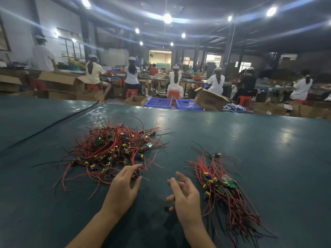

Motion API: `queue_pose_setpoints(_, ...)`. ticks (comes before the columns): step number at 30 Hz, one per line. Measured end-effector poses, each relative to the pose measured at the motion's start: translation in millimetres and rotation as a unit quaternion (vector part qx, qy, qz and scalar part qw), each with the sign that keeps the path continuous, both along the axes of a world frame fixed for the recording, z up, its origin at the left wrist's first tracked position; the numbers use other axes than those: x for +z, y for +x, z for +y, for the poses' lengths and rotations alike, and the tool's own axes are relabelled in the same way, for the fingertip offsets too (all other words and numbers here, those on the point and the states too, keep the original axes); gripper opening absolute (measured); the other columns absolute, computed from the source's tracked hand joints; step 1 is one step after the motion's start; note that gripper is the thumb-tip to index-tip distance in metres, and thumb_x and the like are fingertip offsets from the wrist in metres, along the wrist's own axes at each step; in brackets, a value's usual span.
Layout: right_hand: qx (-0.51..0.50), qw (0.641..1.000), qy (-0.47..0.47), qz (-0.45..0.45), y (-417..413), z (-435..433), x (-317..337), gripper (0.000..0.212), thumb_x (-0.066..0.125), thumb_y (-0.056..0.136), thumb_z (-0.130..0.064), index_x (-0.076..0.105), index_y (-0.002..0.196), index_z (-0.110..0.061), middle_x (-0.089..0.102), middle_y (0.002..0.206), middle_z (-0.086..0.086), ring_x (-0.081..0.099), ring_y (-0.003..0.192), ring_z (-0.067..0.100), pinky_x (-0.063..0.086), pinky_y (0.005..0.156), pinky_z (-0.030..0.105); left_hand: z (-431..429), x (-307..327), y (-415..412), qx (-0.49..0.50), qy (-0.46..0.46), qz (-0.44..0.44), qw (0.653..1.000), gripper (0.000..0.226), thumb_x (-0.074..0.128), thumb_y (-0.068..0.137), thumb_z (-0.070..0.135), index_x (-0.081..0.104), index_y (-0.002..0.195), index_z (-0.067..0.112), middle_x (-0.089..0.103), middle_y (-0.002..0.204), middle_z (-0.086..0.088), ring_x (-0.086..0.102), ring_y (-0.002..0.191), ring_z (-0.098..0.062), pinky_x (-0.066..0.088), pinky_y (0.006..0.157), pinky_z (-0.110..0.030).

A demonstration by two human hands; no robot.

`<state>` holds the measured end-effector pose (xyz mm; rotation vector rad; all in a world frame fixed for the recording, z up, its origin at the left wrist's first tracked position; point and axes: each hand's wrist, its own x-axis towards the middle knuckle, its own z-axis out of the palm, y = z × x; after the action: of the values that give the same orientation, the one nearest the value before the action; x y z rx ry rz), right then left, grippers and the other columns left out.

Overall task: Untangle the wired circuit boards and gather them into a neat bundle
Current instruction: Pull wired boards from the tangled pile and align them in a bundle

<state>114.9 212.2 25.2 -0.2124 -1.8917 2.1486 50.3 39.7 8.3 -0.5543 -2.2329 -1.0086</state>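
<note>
A tangled heap of small circuit boards with red and black wires lies on the dark green table, left of centre. My left hand reaches to the heap's near edge and pinches one small board between thumb and fingers. To the right lies a straighter bundle of wired boards, its wires fanned toward me. My right hand hovers between the two piles, fingers loosely spread and holding nothing.
A long black cable runs diagonally across the table's left part. A small dark piece lies beside my right hand. Beyond the table's far edge stand blue crates, cardboard boxes and seated workers at benches.
</note>
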Motion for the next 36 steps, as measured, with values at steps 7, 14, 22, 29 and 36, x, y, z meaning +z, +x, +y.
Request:
queue_pose_setpoints(7,0.001,0.996,0.086,0.036,2,-15,-4,0.007,0.068,0.089,-0.025,0.074,0.092,-0.024,0.075,0.084,-0.001,0.063,0.068,0.014,0.052,0.067,0.033,20,7,25,-0.106,0.007,0.053,0.993,0.079,0.08,0.073,0.0,0.044,0.138,0.027,0.067,0.115,0.013,0.058,0.108,0.004,0.044,0.096,-0.016)
queue_pose_setpoints(14,0.028,0.996,0.053,0.068,-9,-16,16,0.02,0.064,0.093,-0.017,0.076,0.077,-0.015,0.069,0.063,-0.001,0.059,0.057,0.014,0.046,0.055,0.022,21,7,26,-0.13,0.02,0.065,0.989,0.082,0.08,0.073,0.001,0.04,0.138,0.029,0.063,0.123,0.011,0.057,0.114,0.0,0.045,0.098,-0.018)
queue_pose_setpoints(22,-0.014,0.996,0.045,0.074,-8,-20,5,0.023,0.057,0.096,-0.02,0.074,0.08,-0.017,0.072,0.074,0.005,0.066,0.066,0.018,0.054,0.061,0.04,19,8,25,-0.123,0.035,-0.003,0.992,0.034,0.067,0.081,0.045,0.053,0.061,0.022,0.05,0.057,0.012,0.046,0.05,-0.005,0.038,0.048,-0.02)
queue_pose_setpoints(29,-0.098,0.99,0.003,0.1,-7,-18,5,0.019,0.058,0.094,-0.017,0.074,0.083,-0.016,0.074,0.077,0.002,0.07,0.071,0.015,0.056,0.053,0.026,22,12,27,-0.058,-0.015,0.028,0.998,0.059,0.041,0.096,0.046,0.059,0.052,0.012,0.057,0.05,0.004,0.052,0.046,-0.01,0.043,0.047,-0.032)
queue_pose_setpoints(36,-0.055,0.993,-0.032,0.103,-1,-17,10,0.022,0.056,0.094,-0.016,0.075,0.084,-0.013,0.075,0.079,0.006,0.073,0.074,0.022,0.058,0.062,0.024,43,21,37,-0.187,0.337,-0.397,0.833,0.046,0.052,0.08,0.055,0.077,0.078,0.015,0.069,0.064,-0.008,0.06,0.05,-0.015,0.046,0.047,-0.02)
